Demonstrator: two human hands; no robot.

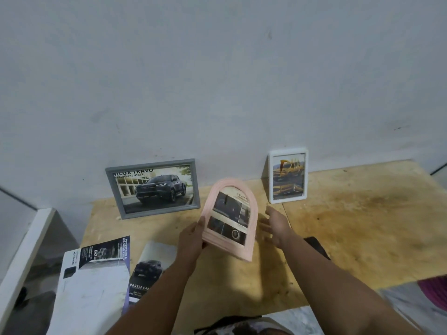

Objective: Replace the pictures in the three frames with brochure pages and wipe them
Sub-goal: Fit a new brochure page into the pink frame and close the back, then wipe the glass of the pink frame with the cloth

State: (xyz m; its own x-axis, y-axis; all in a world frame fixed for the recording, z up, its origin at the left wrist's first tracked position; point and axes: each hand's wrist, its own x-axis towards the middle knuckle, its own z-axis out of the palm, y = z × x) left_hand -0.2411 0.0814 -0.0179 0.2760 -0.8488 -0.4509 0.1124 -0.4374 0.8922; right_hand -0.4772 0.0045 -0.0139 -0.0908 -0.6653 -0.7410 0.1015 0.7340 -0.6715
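My left hand [191, 240] grips the lower left edge of a pink arched frame [229, 218] and holds it upright above the wooden table [350, 226]; a brochure page with dark car photos shows behind its glass. Just right of that frame, my right hand [275, 226] is held with straight fingers, apart from it. A grey frame [153, 188] with a pickup truck page leans on the wall at the back left. At the back right a white frame [287, 176] with a yellow car page also leans on the wall.
Brochure pages [104, 257] and a booklet [150, 269] lie at the table's left front. A dark object [316, 245] sits behind my right forearm. A white ledge [26, 255] runs along the left. Pink cloth [433, 291] shows at the right edge.
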